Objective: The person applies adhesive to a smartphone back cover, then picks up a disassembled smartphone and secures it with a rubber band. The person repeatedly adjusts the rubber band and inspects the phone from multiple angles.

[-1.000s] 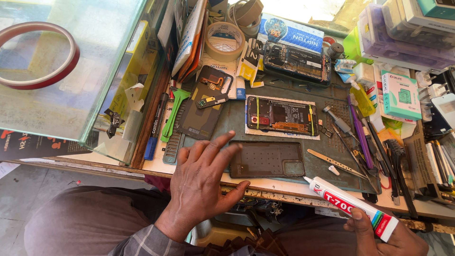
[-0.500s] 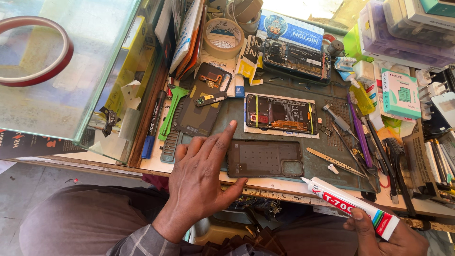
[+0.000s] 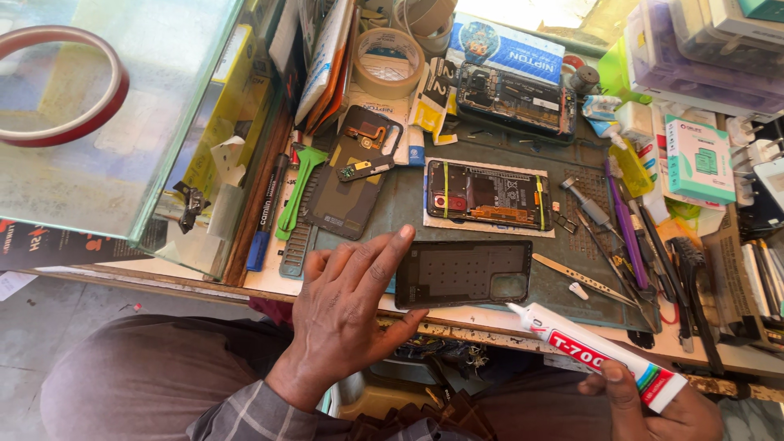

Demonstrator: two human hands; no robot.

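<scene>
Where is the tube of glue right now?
In the head view the glue tube is at lower right, held in the right hand, nozzle pointing toward the dark phone back cover by the left hand.

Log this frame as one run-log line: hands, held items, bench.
left hand: touching dark phone back cover | right hand: gripping white glue tube | mat: opened phone, tweezers

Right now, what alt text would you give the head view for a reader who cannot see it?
The left hand steadies a dark phone back cover on a cluttered repair bench, while the right hand holds a white glue tube beside it. An opened phone, tweezers and tape rolls lie around.
</scene>
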